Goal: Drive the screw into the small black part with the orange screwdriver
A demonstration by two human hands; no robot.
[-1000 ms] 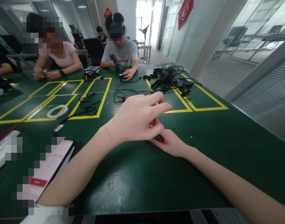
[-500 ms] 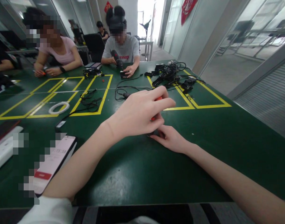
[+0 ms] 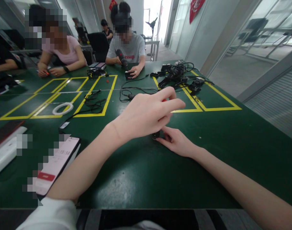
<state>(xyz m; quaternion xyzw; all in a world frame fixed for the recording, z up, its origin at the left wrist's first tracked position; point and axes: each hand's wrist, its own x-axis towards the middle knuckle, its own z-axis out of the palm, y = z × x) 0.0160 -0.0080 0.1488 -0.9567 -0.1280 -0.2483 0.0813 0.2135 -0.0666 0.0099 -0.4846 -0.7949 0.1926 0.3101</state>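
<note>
Your L hand lifted slightly, fingers gripping red tool, upright over dark part pinched by R hand.

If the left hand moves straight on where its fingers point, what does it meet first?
Probably nothing: past the left hand, gripping a red thing, lies only table with yellow tape; the cable pile seems off to the side.

My dark green desk is marked with yellow tape rectangles. On it: a red plastic piece in my left hand, a black round part at my right hand, a white cable ring, black tangled cables.
</note>
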